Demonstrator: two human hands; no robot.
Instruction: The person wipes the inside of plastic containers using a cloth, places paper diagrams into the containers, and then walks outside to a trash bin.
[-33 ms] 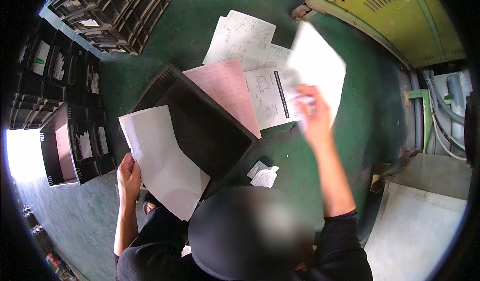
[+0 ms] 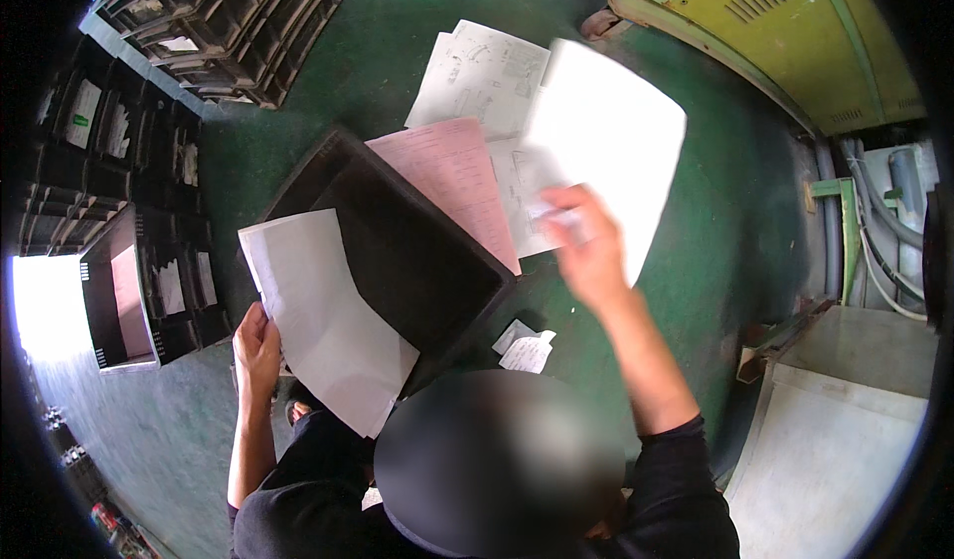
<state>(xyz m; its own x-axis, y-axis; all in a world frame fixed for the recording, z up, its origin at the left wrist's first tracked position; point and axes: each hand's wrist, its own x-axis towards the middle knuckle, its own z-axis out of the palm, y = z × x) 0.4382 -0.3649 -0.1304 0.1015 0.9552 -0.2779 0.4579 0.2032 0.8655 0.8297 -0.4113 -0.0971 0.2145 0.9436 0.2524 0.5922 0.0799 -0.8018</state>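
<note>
My left hand (image 2: 256,352) grips the left edge of a small stack of white paper sheets (image 2: 333,306), which bends over a black plastic crate (image 2: 417,261). To the right, my right hand (image 2: 586,246) is closed in a pinch on white paper, slightly blurred. A large blank white sheet (image 2: 611,137) spreads out beyond these fingers, covering part of some printed sheets on the floor. Whether the whitish bit at the fingertips is this sheet's corner or a separate piece, I cannot tell. A pink sheet (image 2: 447,176) and a sheet with line drawings (image 2: 477,77) lie beyond the crate.
Stacked black crates (image 2: 129,171) stand at the left, with more crates (image 2: 229,22) at the far left. A small crumpled paper (image 2: 525,348) lies on the green floor near me. A yellow-green metal cabinet (image 2: 785,32) and a pale metal box (image 2: 835,440) border the right side.
My right hand has moved left and slightly nearer to me. The large white sheet has swung left and spread over more of the printed papers. My left hand stays put.
</note>
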